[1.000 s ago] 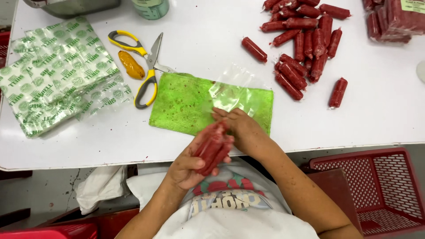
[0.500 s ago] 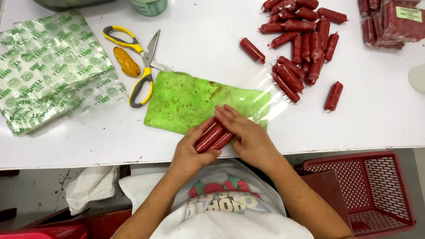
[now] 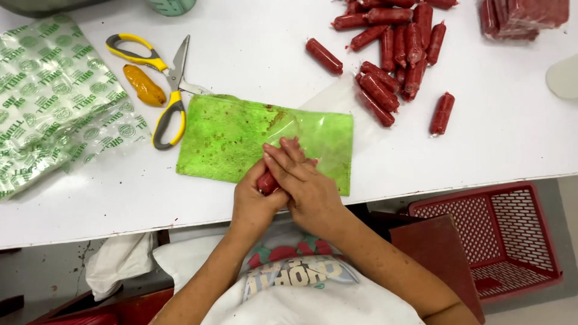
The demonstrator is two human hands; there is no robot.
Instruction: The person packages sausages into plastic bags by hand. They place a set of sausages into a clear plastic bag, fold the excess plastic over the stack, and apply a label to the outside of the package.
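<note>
- The left hand [image 3: 256, 201] and right hand [image 3: 304, 180] were pressed together, clamped on a few red sausages [image 3: 268, 180] at the near edge of the green cloth [image 3: 241, 135].
- A second earlier the sausages were held off the desk [image 3: 241, 54], near the body; now they had been brought onto the cloth, under a clear bag [image 3: 328, 108].
- Whether they were inside the bag was hard to tell; the fingers hid most of them.
- Beyond lay scissors [image 3: 168, 90], loose sausages [image 3: 391, 54] and a stack of printed bags [image 3: 54, 102], cut off at the left edge.
</note>
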